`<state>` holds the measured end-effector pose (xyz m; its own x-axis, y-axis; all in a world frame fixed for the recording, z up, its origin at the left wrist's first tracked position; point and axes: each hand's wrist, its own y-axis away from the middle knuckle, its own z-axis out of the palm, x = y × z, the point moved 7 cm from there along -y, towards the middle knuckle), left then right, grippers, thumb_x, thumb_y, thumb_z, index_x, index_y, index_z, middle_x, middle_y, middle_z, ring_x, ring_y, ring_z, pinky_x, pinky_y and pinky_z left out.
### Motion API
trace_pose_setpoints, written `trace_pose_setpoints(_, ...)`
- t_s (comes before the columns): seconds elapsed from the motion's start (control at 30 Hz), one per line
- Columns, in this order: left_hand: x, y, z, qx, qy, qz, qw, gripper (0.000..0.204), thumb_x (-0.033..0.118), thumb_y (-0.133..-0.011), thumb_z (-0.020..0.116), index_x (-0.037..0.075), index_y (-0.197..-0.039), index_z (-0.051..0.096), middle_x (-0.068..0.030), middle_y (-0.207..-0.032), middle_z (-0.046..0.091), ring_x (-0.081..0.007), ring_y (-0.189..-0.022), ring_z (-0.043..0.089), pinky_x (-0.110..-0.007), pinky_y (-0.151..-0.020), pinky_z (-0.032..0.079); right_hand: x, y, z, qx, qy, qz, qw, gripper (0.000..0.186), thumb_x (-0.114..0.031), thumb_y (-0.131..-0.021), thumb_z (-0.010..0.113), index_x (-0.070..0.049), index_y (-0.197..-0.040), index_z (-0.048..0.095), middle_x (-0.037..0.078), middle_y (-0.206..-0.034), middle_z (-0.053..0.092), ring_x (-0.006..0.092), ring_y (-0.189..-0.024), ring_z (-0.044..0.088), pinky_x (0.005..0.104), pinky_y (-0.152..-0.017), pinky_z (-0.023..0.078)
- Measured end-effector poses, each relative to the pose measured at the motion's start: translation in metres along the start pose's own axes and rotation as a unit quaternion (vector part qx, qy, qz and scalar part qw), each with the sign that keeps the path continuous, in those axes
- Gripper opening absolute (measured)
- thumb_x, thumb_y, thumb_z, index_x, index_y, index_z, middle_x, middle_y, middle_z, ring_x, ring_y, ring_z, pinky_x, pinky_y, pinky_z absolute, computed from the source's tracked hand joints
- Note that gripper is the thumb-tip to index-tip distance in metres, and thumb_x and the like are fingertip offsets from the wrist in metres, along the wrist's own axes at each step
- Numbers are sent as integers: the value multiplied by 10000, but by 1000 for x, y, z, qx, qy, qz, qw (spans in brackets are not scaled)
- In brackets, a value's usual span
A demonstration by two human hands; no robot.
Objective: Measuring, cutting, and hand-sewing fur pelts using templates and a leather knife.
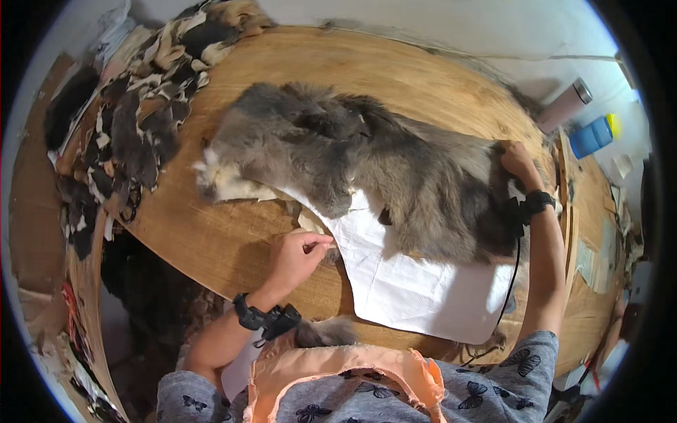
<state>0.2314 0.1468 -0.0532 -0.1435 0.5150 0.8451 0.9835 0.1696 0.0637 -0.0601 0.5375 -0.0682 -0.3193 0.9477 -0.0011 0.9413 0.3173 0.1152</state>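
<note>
Single view: head-worn fisheye camera, looking steeply down and forward from above the person's chest onto a wooden worktable (233, 240). Near range; forearms enter from 6 o'clock. Left hand (296, 255) sits just below centre, right hand (518, 161) toward 3 o'clock. Grey fur pelt (367, 162) fills the centre, white paper pattern (409, 282) toward 5 o'clock. Fur scrap pile (134, 120) at 10 o'clock, cylindrical flask (564, 106) at 2 o'clock. Straight edges bow toward the dark circular rim. No second view shares the scene.
</note>
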Motion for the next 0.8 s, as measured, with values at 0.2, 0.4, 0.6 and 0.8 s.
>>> trace_pose_setpoints(0.2, 69, -41, -51, 49, -171, 133, 975, 166, 64, -787, 582, 49, -927, 670, -65, -713, 579, -154, -604, 524, -262, -532, 397, 10, 25, -14, 92, -107, -43, 989, 325, -109, -723, 502, -28, -1022, 601, 200, -940, 625, 368, -915, 580, 410, -806, 460)
trace_pose_setpoints(0.4, 87, -111, -43, -35, -349, 280, 894, 532, 69, -771, 577, 85, -1285, 439, -143, -1341, 395, -326, -1226, 357, -385, -1015, 289, 27, 135, -72, 205, -171, 138, 954, 178, -143, -776, 551, -70, -924, 617, 140, -843, 652, 321, -798, 622, 402, -698, 492)
trace_pose_setpoints(0.6, 36, -139, -4, -130, -357, 209, 901, 628, 26, -778, 593, 104, -1348, 339, -201, -1375, 328, -351, -1259, 315, -396, -1011, 299, 14, 287, 7, 83, -186, 273, 940, 187, -131, -731, 625, -34, -881, 567, 174, -827, 619, 340, -796, 599, 394, -693, 475)
trace_pose_setpoints(0.8, 45, -143, -1, -136, -342, 247, 896, 643, 23, -750, 621, 86, -1330, 350, -217, -1313, 402, -370, -1213, 369, -405, -997, 319, -9, 294, 7, 11, -159, 282, 946, 298, -144, -719, 649, 16, -934, 516, 209, -905, 561, 339, -877, 546, 404, -746, 434)
